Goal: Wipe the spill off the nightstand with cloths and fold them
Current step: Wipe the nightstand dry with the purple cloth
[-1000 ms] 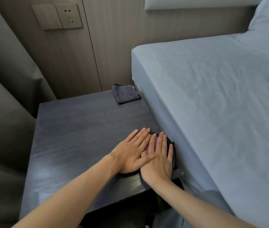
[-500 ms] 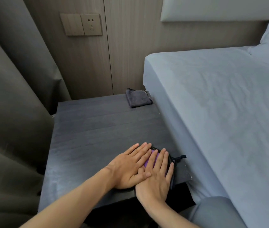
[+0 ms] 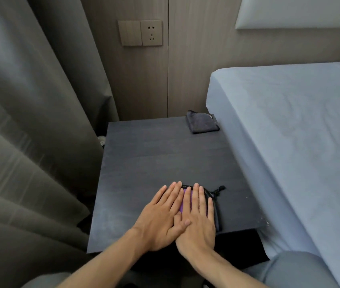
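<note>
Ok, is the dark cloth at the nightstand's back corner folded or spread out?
Folded: the dark cloth lies as a small, compact rectangle with a thick edge on the nightstand, beside the bed.

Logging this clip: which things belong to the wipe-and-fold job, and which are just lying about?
Job: purple cloth, pressed flat by left hand and right hand; grey cloth, folded; nightstand.
Lying about: bed; curtain; socket.

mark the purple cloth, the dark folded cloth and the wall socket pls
purple cloth (image 3: 186, 196), head view, on the visible purple strip.
dark folded cloth (image 3: 203, 122), head view, on the middle of its top face.
wall socket (image 3: 151, 32), head view, on the centre of the plate.
</note>
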A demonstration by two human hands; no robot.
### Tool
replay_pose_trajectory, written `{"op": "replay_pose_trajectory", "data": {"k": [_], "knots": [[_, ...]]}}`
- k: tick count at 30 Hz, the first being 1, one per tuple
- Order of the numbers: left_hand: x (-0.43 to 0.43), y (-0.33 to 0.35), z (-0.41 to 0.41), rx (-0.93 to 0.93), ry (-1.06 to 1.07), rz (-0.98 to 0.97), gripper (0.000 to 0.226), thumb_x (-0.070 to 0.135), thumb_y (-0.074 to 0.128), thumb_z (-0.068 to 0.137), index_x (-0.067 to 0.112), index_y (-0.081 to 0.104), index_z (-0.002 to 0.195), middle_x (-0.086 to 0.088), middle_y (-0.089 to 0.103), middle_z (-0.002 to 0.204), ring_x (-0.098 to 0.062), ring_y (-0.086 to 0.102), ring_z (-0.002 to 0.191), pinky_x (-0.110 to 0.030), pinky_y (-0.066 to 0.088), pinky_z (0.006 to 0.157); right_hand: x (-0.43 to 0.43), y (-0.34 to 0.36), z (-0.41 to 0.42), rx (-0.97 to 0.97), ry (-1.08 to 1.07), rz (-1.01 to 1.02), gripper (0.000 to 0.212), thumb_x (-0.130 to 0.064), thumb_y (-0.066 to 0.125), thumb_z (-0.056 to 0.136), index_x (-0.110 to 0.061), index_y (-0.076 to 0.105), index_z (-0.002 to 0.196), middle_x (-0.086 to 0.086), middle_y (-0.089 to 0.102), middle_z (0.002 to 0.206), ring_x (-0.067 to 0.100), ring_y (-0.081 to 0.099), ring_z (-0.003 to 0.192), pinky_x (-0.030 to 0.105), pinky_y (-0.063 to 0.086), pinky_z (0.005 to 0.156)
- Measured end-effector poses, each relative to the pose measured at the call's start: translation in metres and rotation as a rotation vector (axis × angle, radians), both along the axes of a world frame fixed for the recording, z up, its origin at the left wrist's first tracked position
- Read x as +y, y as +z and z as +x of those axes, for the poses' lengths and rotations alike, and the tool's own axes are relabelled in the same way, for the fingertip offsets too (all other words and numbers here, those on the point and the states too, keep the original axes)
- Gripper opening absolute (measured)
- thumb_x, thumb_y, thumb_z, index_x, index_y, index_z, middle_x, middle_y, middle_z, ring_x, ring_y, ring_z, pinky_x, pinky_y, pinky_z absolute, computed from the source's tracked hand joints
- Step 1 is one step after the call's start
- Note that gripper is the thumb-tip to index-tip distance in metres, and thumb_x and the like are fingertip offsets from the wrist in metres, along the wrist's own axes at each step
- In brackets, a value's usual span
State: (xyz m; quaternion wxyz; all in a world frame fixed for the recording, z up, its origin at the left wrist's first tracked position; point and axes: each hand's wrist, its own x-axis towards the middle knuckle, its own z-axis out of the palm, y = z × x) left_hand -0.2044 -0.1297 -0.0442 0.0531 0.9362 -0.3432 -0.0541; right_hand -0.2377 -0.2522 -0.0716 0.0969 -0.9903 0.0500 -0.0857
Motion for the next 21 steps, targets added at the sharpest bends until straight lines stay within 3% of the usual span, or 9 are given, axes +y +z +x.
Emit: {"op": "replay_pose_trajectory", "data": {"k": [4, 10, 14, 17, 21], "knots": [[0.025, -0.003, -0.011, 0.013, 0.102, -0.021, 0.074, 0.063, 0.005, 0.099, 0.015, -0.007, 0.156, -0.003, -0.013, 0.165, -0.013, -0.021, 0.149, -0.04, -0.004, 0.123, 0.021, -0.002, 0.0, 0.026, 0.086, -0.007, 0.065, -0.035, 0.025, 0.094, -0.004, 0.038, 0.15, 0.018, 0.031, 0.16, 0.03, 0.027, 0.149, 0.052, 0.026, 0.117], [0.069, -0.004, -0.027, 0.008, 0.212, -0.015, 0.079, 0.065, -0.003, 0.096, 0.015, -0.002, 0.156, -0.004, -0.009, 0.165, -0.013, -0.017, 0.15, -0.04, -0.002, 0.123, 0.061, 0.001, -0.001, 0.06, 0.22, -0.014, 0.067, -0.037, 0.025, 0.094, -0.004, 0.035, 0.152, 0.018, 0.026, 0.161, 0.03, 0.022, 0.151, 0.052, 0.016, 0.119], [0.094, -0.003, -0.039, 0.01, 0.302, -0.019, 0.08, 0.067, -0.003, 0.094, 0.015, -0.003, 0.155, -0.003, -0.011, 0.163, -0.013, -0.018, 0.15, -0.034, -0.013, 0.12, 0.085, 0.001, -0.002, 0.084, 0.329, -0.042, 0.067, -0.038, 0.018, 0.097, -0.007, 0.027, 0.155, 0.017, 0.017, 0.164, 0.028, 0.011, 0.153, 0.049, 0.011, 0.123], [0.106, -0.002, -0.051, -0.059, 0.409, -0.022, 0.078, 0.065, -0.001, 0.097, 0.014, 0.006, 0.155, -0.006, 0.001, 0.164, -0.018, -0.006, 0.152, -0.037, -0.005, 0.12, 0.097, 0.001, -0.002, 0.085, 0.427, -0.059, 0.066, -0.039, 0.016, 0.097, -0.009, 0.025, 0.156, 0.016, 0.016, 0.164, 0.028, 0.009, 0.153, 0.049, 0.011, 0.123], [0.114, -0.009, -0.071, -0.022, 0.574, -0.061, 0.084, 0.069, -0.012, 0.091, 0.015, -0.004, 0.156, -0.004, -0.01, 0.164, -0.014, -0.016, 0.151, -0.039, -0.005, 0.121, 0.109, 0.003, 0.002, 0.097, 0.608, -0.123, 0.065, -0.04, 0.017, 0.099, -0.011, 0.013, 0.157, 0.015, 0.011, 0.166, 0.029, 0.006, 0.154, 0.05, 0.01, 0.123]]}}
